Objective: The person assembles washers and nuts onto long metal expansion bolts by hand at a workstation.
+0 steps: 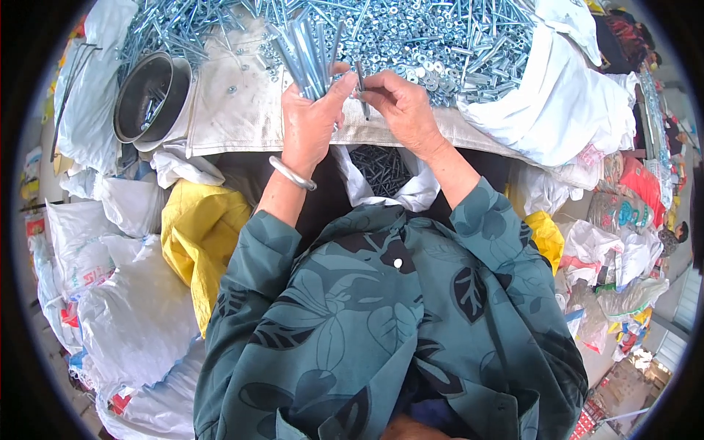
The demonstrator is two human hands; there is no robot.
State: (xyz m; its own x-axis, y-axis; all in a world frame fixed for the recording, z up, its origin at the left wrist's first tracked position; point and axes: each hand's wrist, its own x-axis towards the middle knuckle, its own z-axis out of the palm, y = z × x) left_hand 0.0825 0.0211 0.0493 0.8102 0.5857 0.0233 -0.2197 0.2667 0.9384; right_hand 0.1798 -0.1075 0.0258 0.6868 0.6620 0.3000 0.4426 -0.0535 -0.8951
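Rods sit clamped in left hand; right hand pinches darker rod; white sack bears red print.

Left grip upright, curled tight; right grip close beside, pinching; forearms angled inward.

Rods (lower parts) behind left fingers

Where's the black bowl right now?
Head view, upper left: the black bowl is at the left edge of the pale cloth, left of the person's left hand.
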